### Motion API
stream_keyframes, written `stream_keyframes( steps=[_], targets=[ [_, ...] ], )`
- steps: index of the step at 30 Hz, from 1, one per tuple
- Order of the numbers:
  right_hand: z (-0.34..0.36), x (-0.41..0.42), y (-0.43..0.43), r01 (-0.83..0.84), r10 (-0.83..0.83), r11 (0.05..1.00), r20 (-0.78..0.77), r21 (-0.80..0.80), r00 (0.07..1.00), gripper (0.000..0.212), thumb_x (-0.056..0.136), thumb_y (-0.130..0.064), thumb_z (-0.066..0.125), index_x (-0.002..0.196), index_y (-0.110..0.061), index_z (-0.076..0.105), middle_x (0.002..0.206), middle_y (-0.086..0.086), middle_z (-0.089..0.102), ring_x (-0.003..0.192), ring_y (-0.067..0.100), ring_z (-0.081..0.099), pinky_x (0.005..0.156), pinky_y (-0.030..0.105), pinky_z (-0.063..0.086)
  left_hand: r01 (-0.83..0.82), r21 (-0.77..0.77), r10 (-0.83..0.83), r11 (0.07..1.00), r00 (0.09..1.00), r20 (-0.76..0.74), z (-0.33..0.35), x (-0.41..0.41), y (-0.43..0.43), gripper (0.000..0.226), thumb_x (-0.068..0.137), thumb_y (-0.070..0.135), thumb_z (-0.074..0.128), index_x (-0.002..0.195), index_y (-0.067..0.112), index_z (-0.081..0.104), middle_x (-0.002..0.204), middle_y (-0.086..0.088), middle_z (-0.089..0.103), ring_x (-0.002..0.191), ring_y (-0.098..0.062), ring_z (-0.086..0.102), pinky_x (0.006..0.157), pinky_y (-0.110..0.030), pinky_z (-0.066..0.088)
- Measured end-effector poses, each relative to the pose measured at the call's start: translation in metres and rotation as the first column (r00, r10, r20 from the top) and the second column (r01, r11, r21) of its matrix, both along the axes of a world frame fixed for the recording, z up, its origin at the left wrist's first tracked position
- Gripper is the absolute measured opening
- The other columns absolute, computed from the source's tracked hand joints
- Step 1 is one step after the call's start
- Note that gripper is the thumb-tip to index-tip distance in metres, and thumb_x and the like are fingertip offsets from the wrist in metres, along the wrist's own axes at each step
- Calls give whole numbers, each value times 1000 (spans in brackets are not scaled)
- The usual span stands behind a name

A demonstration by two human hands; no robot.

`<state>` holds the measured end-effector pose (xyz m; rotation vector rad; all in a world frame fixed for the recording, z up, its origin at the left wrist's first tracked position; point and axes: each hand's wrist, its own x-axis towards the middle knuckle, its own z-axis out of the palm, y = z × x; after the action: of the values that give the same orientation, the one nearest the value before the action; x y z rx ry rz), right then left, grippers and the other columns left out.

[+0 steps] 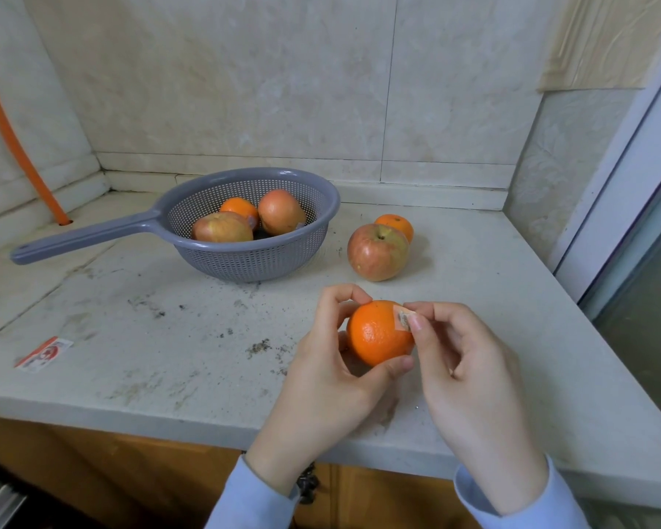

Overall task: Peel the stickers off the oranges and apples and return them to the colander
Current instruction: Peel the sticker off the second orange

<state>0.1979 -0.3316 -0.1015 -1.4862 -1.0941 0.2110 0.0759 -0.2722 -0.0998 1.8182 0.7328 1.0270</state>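
Left hand [321, 372] gripping an orange [378, 334], right hand [470, 372] pinching its sticker [403, 321], half lifted. Colander [245, 261] behind, fruit inside.

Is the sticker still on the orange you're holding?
Partly on: the small sticker clings to the round orange, one edge pinched by right-hand fingers.

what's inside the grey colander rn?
Colander holds two apples and one orange, the orange partly hidden behind them. Its bottom is covered by the fruit, so anything beneath is unseen.
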Motion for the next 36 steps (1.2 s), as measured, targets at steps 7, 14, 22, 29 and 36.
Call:
stream_keyframes(
  steps=[7,14,22,29,36],
  targets=[
    [0,-1,0,26,-28,1000,96,14,995,20,87,-32,50,92,-19,64,92,-10,70,94,0,60,79,5,45,-16,11,16,1000,1000,-13,-3,0,1,59,72,20,85,106,41,42,110,21,61,91,-11,69,77,-33,60],
    [-2,0,0,-2,5,999,56,-45,998,12,93,-22,55,96,-16,65,97,-6,70,101,-3,57,75,-4,40,-26,25,27,999,999,-34,-5,2,3,58,73,18,84,105,42,41,109,16,62,92,-9,68,77,-28,59],
    [6,-2,-4,-91,88,996,-119,-19,989,36,81,-50,42,93,-23,63,95,-16,70,94,-7,65,77,4,46,-62,13,63,998,998,-25,-8,2,5,57,73,24,83,108,41,40,111,12,61,91,-13,67,77,-32,59],
    [8,0,-7,-94,89,995,-119,-37,989,36,80,-45,46,96,-20,65,95,-12,71,93,-4,66,73,1,45,-55,9,55,998,998,-24,-7,1,4,58,71,27,83,108,39,41,111,12,61,91,-16,68,77,-38,60],
    [18,14,-6,-105,84,989,-179,-109,980,10,88,-28,60,90,-20,67,86,-18,73,84,-13,64,69,-1,41,-66,-16,65,998,997,-37,-7,1,5,58,72,29,84,107,42,40,111,16,60,90,-15,68,78,-36,59]
  ],
)
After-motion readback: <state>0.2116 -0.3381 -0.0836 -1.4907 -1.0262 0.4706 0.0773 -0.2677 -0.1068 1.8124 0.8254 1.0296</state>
